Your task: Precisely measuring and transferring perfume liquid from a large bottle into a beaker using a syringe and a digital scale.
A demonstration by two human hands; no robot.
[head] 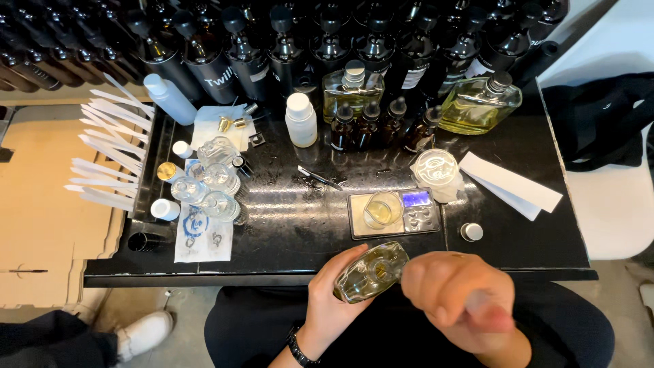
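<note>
My left hand (332, 303) grips a clear glass bottle (371, 272) of pale yellow liquid, tilted on its side just off the near edge of the black table (300, 225). My right hand (463, 293) is at the bottle's neck end, blurred, fingers curled; what it pinches is hidden. Right behind the bottle sits a small digital scale (398, 213) with a glass beaker (381, 208) of yellowish liquid on its pan. A small silver-and-black cap (471, 232) lies to the scale's right.
Rows of dark bottles (327, 41) line the back. Two large flasks of yellow liquid (480, 102), small amber dropper bottles (368, 126), a white plastic bottle (301, 120), clear spray vials (211, 180), paper test strips (109, 157), tweezers (319, 178) and white paper (507, 184) lie around.
</note>
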